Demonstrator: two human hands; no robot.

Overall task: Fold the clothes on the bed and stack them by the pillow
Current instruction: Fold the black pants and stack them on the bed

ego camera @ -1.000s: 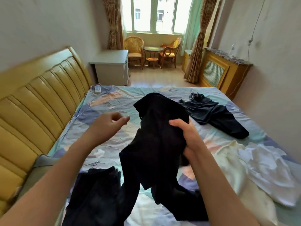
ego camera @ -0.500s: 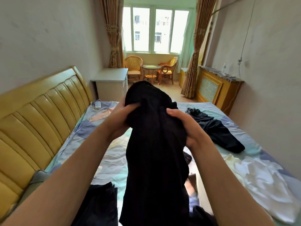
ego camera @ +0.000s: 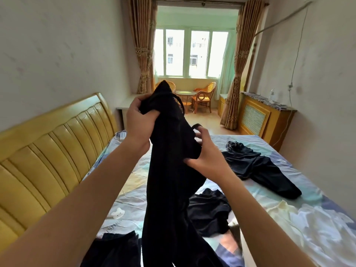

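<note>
Black garment (ego camera: 169, 180): I see it held up in the air above the bed, in the middle of my view. Its long axis runs near vertical, the bunched top end pointing up toward the window and the long body hanging straight down past the bottom edge of the picture. A thin cord loops out of the top end on the right side.

Left hand (ego camera: 139, 124): I have it clenched round the top of the black garment, fingers curled over a gathered fold of cloth, thumb side toward me. It sits higher than the other hand.

Right hand (ego camera: 204, 151): lower and to the right, grasping the garment's right edge. The thumb presses on the cloth at the bottom of the grip, the fingers curl over a bunched part above it.

Bed (ego camera: 279, 191): covered with a patterned sheet in pale blue, white and yellow patches; the garment hangs over its near half.

Other clothes: a dark garment (ego camera: 256, 168) lies spread on the far right of the bed, well apart from my hands; a crumpled dark piece (ego camera: 210, 212) lies on the sheet just behind the hanging cloth; another dark piece (ego camera: 115, 249) lies at the bottom left; white clothes (ego camera: 316, 230) lie heaped at the right edge.

Headboard (ego camera: 44, 151): yellow, padded, along the left side.

Far end: window, curtains and two wicker chairs (ego camera: 205, 95) by a small round table.
</note>
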